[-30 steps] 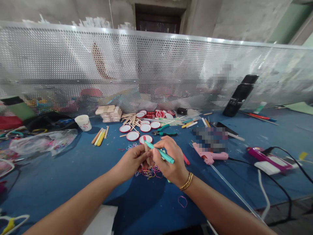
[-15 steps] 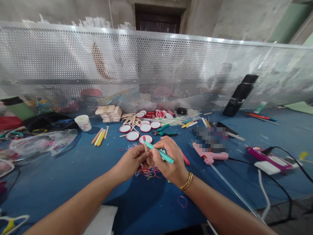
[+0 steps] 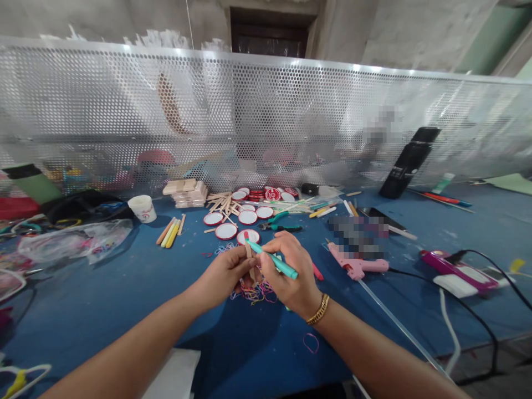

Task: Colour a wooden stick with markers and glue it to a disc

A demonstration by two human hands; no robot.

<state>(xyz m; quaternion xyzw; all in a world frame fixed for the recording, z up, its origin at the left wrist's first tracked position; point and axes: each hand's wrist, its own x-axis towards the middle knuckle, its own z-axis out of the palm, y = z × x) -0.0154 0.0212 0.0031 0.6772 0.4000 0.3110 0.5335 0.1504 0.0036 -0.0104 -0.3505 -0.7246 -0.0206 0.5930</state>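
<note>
A: What do the hands have hold of?

B: The left hand (image 3: 228,270) has thumb and fingers closed in a pinch on a wooden stick (image 3: 249,253). The right hand (image 3: 293,271) is curled round a teal marker (image 3: 280,264), gripped as you'd hold a pen.

A: Where's the stick, exactly?

B: Between the two hands, tilted slightly, over a heap of coloured bands (image 3: 254,295) on the blue surface (image 3: 124,310). Its red end points away from the person.

A: Why pinch it down there?

B: I'd say to leave that red end free of fingers. The marker's tip is right at it, though I can't tell whether they touch.

A: And the rest?

B: Just beyond the hands lie lids (image 3: 226,231), mostly white side up, with pliers (image 3: 287,228) beside them. Probably kept there for an easy reach. The pink glue gun (image 3: 359,266) sits right of the right hand, likely out of the forearm's way.

A: Any brand you can read?

B: No. The paper cup (image 3: 142,209), beyond the left hand and off to its left, has a reddish print, and the black flask (image 3: 407,166), far to the right, has pale marks. Neither's legible from here.
</note>
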